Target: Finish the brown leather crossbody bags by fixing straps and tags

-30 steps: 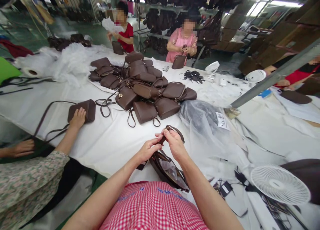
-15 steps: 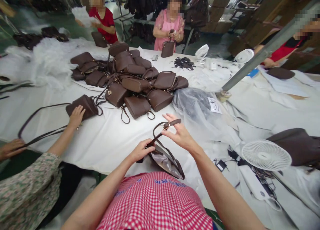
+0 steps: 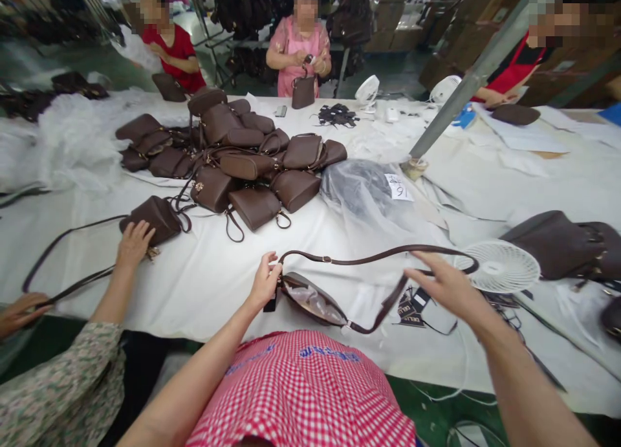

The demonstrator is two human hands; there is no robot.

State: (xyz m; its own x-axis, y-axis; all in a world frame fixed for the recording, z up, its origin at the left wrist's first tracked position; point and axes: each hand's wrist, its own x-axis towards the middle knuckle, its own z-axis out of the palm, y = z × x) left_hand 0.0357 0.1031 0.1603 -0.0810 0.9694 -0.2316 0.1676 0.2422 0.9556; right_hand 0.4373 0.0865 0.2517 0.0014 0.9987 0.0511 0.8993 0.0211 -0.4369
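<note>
Left hand (image 3: 265,280): fingers closed on the left end of the open brown bag (image 3: 313,298), at the strap root. Right hand (image 3: 449,284): fingers apart, inside the loop of the strap (image 3: 392,298), right of the bag; whether they bear on the strap cannot be told. The bag lies on the table (image 3: 218,272), in front of the body, mouth exposed, pale filling (image 3: 315,301) inside.

Step in hand, as judged: spreading the strap to the right. Further handling calls for a steady left hold and strap slack guided clear of the white fan (image 3: 499,266), right of the bag.

Beyond the bag: bag pile (image 3: 255,204) and plastic-wrapped bundle (image 3: 359,185). Right of it: printed tags (image 3: 410,312).
</note>
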